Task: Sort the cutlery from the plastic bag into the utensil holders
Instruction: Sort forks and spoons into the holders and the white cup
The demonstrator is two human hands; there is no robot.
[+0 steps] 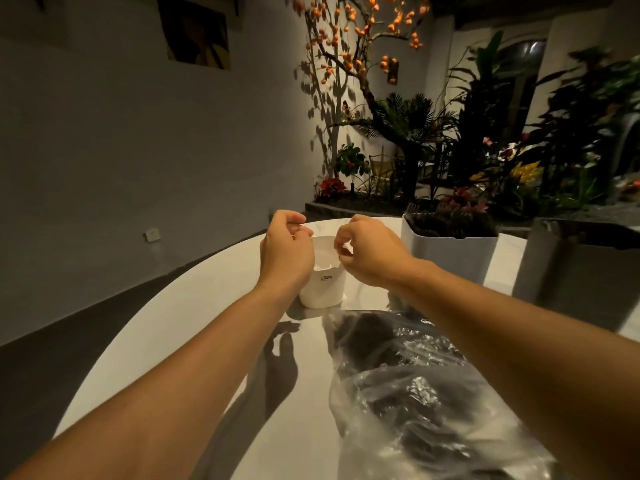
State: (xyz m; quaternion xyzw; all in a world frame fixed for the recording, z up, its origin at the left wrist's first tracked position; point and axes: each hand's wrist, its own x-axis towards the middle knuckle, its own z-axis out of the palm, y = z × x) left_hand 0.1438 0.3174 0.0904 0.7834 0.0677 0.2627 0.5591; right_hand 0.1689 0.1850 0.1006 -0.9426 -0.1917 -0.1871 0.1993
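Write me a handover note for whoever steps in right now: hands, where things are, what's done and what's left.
Left hand and right hand: both hover with curled fingers over the small white round holder; whether they hold anything is unclear.
Square white holder behind the right hand already has dark cutlery in it.
Tall grey holder stands at far right; contents not visible.
Clear plastic bag lies on the white round table near the right forearm, dark cutlery inside.
Left: empty the bag into the holders.
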